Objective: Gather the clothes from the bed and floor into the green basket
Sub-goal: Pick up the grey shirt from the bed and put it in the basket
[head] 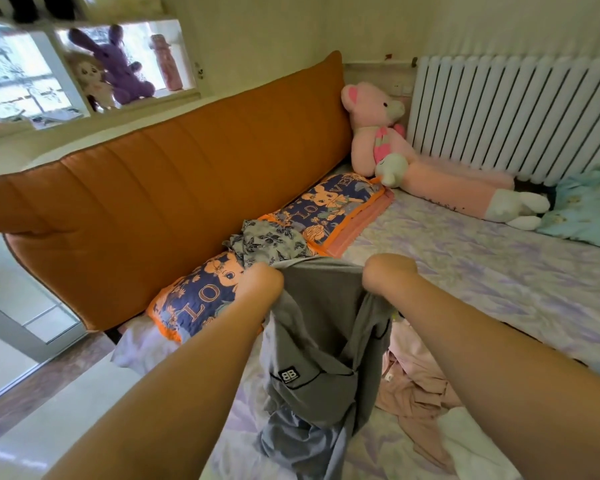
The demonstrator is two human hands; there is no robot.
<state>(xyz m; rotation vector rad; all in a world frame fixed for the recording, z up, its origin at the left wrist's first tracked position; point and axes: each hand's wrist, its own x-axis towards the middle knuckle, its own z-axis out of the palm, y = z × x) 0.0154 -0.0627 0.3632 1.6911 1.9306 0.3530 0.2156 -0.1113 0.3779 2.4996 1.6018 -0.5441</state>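
Both hands' fingers hidden — left hand (pixel 262 280), right hand (pixel 388 273) grasp grey garment (pixel 319 341) over floral bed (pixel 482 271); basket unseen.

Head view over a bed (pixel 482 271) with lilac floral sheet. Left hand (pixel 262 282) and right hand (pixel 385 275) gripping the top edge of a grey garment (pixel 319 334), lifted above the bed. Pink garment (pixel 416 386) crumpled on the bed, just right of the grey garment. Floral garment (pixel 267 242) beyond the grey garment, on patterned pillows (pixel 329 209). Orange headboard (pixel 174 188) behind the pillows. Pink plush bear (pixel 381 133) against a white radiator (pixel 513 116).
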